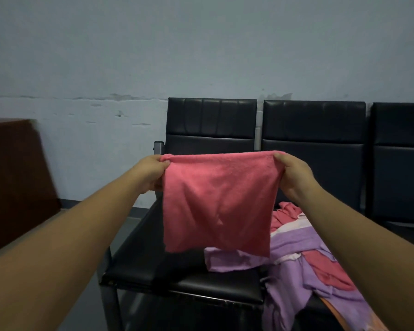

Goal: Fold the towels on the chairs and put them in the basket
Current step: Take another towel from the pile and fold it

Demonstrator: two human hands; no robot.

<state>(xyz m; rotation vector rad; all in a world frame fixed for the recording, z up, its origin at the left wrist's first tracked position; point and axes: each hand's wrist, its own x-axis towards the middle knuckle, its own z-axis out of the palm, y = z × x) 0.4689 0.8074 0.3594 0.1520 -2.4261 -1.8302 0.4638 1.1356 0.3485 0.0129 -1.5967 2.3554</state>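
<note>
Two bare forearms reach in from the lower corners of the view. Between them is the black padded seat of the left chair [134,271], its front edge and front left corner uncovered. A pile [294,266] of crumpled purple and pink towels lies over the right side of that seat and spills across the gap onto the middle chair [313,130]. One purple corner of the pile lies flat near the middle of the left seat. An orange cloth [359,318] shows at the pile's near edge.

Above the left seat, a pink towel [215,201] hangs in the air, spread flat and facing the person. Its top edge is stretched almost level and its lower hem comes down in front of the pile. Whether the hem touches the pile cannot be told. The left hand [153,172] pinches the towel's upper left corner, with the fingers curled round the bunched cloth. The right hand [294,177] grips the upper right corner, with the thumb laid over the top edge.

Behind the towel, the black backrests of the left chair, the middle chair and a third chair [402,139] stand side by side against a pale blue-grey wall [153,56] with scuffed paint. A brown cabinet [12,168], blurred, stands against the wall well to the left.
</note>
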